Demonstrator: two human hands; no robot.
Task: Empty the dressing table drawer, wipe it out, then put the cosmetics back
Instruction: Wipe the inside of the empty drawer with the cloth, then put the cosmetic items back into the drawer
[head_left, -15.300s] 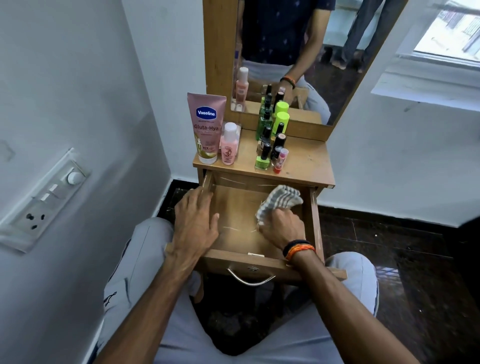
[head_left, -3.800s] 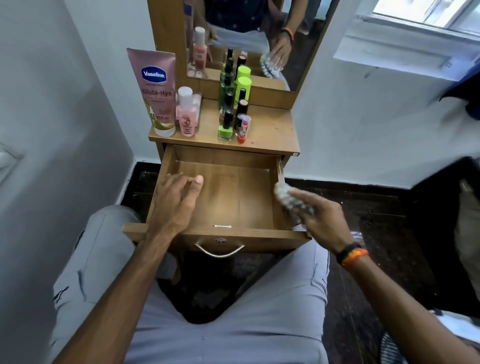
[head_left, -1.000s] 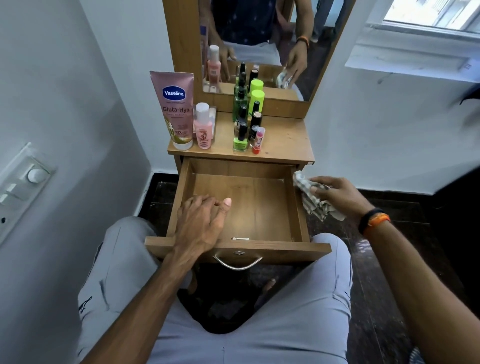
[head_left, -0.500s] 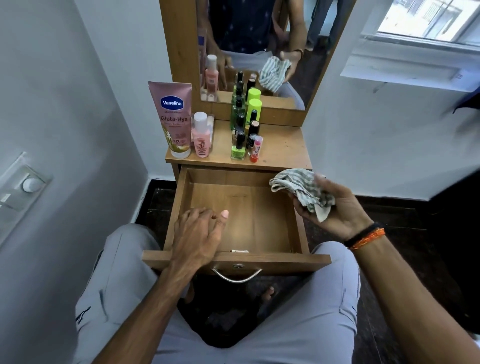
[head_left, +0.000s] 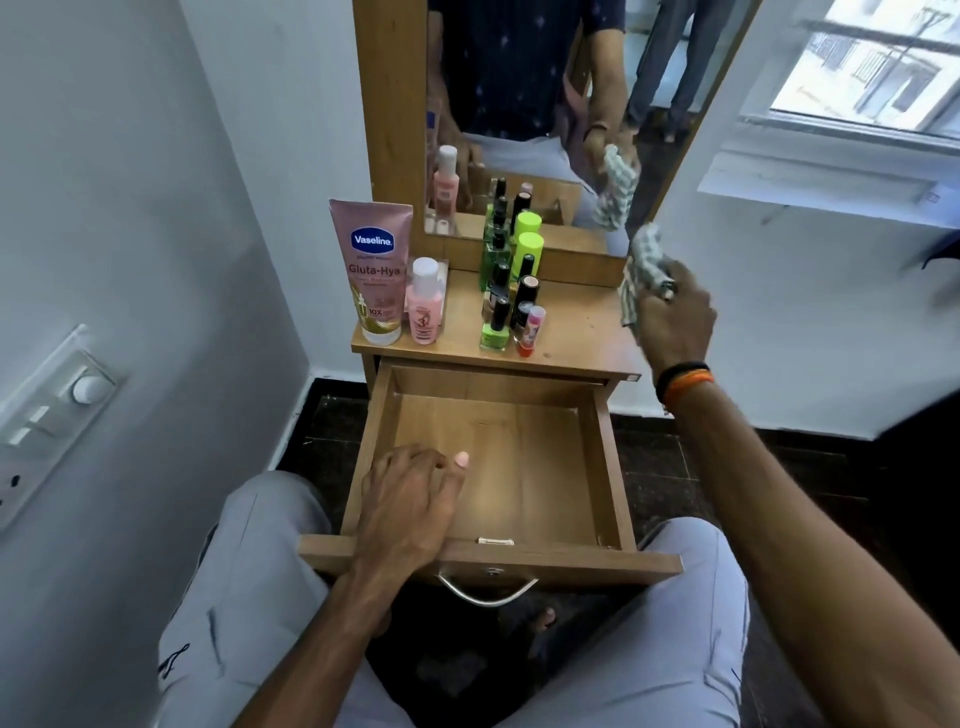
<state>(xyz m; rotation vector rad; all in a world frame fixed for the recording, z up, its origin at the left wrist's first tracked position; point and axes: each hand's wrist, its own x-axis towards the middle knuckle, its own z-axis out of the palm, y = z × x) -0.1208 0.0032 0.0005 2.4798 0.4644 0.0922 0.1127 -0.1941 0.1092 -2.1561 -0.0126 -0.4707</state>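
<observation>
Drawer (head_left: 524, 467) pulled fully out, nothing inside it, bare wood floor showing; metal handle (head_left: 488, 592) on its front panel. Left hand (head_left: 410, 509) rests over the drawer's front left corner, palm down, fingers loosely bent onto the drawer floor, thumb out to the right, holding nothing. Right hand (head_left: 672, 317) raised above the right rear edge of the surface (head_left: 576, 332), fingers curled around a bunched striped cloth (head_left: 644, 270); the cloth sticks up out of the fist and hangs a little over the surface edge. Black and orange bands (head_left: 680, 382) on the right wrist.

Cosmetics all on the surface, none in the drawer. Pink Vaseline tube (head_left: 374, 270) stands cap down at the left rear. Small pink bottle (head_left: 425, 301) with white cap just beside it on the right. Cluster near the middle: green bottle (head_left: 491, 260) at the back, neon-yellow capped bottle (head_left: 527, 254) beside it, dark capped bottles between, neon-green nail polish (head_left: 494, 330) at the front, pink-capped lip balm (head_left: 532, 332) just right of it.

Mirror (head_left: 530, 114) behind the surface reflects the person's torso, the hand with the cloth and the bottles. Switch plate (head_left: 47, 410) on the left wall, window (head_left: 862, 67) top right. Person seated, grey trousers, knees either side of the drawer, dark floor below.
</observation>
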